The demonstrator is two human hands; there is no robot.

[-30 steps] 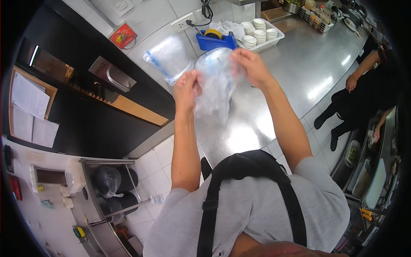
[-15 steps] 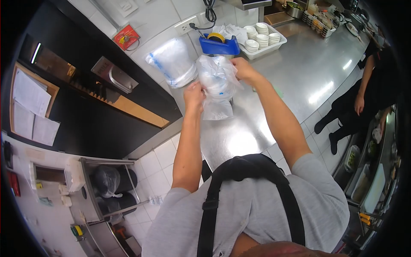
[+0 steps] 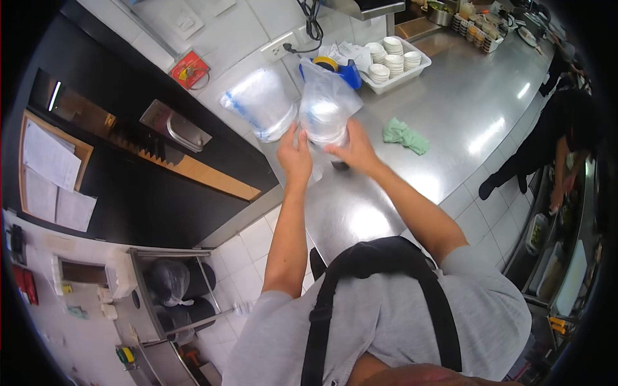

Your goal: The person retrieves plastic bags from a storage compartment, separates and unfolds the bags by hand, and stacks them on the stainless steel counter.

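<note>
A clear plastic bag [image 3: 325,106] with a rounded bundle in its lower part is held over the steel counter; what is inside cannot be made out. My left hand [image 3: 295,157] grips its lower left side, fingers pointing up along it. From the right, my right hand [image 3: 357,151] is closed round the bottom, thumb reaching underneath. Just left of the bag lies a pile of clear plastic bags [image 3: 257,106] with blue marks. Behind it, partly hidden, stands a blue tape dispenser [image 3: 349,74] with a yellow roll.
A white tray [image 3: 402,78] holds stacks of small white cups behind the dispenser. A crumpled green cloth [image 3: 405,136] lies on the steel counter [image 3: 444,154]. A black door [image 3: 122,193] is at left. Another person in dark clothes [image 3: 547,138] works at the right-hand counter.
My hands have moved from the bag's sides to its lower end, and its loose part now points away from me. The green cloth has come into view. The other person has shifted.
</note>
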